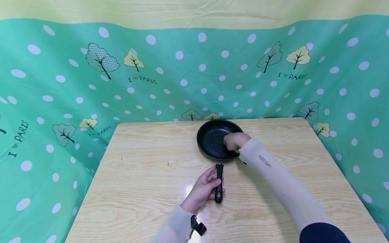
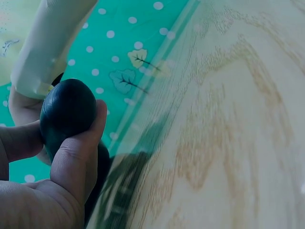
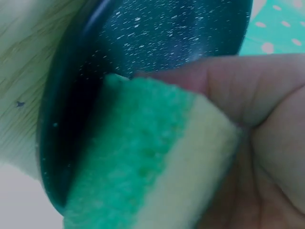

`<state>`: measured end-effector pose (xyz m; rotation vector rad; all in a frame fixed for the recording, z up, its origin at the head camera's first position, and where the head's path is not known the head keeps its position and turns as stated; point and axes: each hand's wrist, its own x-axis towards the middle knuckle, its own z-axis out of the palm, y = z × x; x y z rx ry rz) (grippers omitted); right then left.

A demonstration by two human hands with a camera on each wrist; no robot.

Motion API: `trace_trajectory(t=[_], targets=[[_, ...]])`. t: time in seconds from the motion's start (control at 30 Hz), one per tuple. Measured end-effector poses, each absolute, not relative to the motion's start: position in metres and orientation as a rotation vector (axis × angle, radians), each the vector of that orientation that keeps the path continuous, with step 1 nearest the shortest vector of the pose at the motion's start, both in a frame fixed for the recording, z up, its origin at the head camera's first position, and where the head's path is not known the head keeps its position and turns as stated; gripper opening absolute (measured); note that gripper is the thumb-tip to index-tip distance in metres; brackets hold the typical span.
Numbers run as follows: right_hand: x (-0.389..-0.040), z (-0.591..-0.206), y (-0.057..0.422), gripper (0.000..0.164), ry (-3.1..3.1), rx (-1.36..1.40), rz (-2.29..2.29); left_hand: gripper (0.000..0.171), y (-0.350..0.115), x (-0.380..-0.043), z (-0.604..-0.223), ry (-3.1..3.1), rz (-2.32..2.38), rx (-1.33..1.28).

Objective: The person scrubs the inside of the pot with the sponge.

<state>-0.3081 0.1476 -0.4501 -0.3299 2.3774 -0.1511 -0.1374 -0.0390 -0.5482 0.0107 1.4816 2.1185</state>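
Note:
A black speckled frying pan [image 1: 212,140] sits toward the back of the wooden table, its black handle [image 1: 218,189] pointing to the person. My left hand [image 1: 202,189] grips that handle, thumb on one side and fingers round the other; the left wrist view shows the handle's rounded end [image 2: 69,112] between thumb and fingers. Inside the pan, near its right side, is my right hand [image 1: 235,140]. It holds a sponge [image 3: 143,157] with a green face and a pale yellow layer, seen close up in the right wrist view. In the head view the hand mostly hides the sponge.
The light wooden table [image 1: 146,189] reaches back to a green polka-dot curtain [image 1: 170,77] with printed trees, which also hangs along both sides. A black strap device [image 1: 198,225] sits on the left wrist.

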Motion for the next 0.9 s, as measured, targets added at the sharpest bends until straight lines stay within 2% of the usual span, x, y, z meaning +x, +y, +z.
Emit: trace_trajectory(t=[0.1,0.27,0.37,0.57,0.7,0.8,0.9], targets=[[-0.304,-0.446,0.146,0.047,2.36,-0.37,-0.113,0.07,-0.039,-0.138,-0.548,1.483,2.121,0.003],[-0.297,-0.442,0.141,0.028,2.307,-0.431,-0.075,0.07,-0.039,-0.138,-0.548,1.481,2.123,-0.007],[-0.293,-0.442,0.138,0.029,2.278,-0.442,-0.108,0.07,-0.039,-0.138,-0.548,1.476,2.121,-0.004],[-0.289,-0.443,0.134,0.022,2.26,-0.526,-0.144,0.07,-0.039,-0.139,-0.548,1.469,2.125,0.009],[-0.287,-0.442,0.132,0.025,2.263,-0.583,-0.193,0.07,-0.038,-0.139,-0.547,1.474,2.124,0.0],[-0.284,-0.441,0.128,0.038,2.286,-0.591,-0.234,0.069,-0.038,-0.139,-0.547,1.474,2.117,-0.009],[-0.282,-0.442,0.123,0.041,2.307,-0.613,-0.233,0.069,-0.038,-0.138,-0.546,1.475,2.116,0.0]])
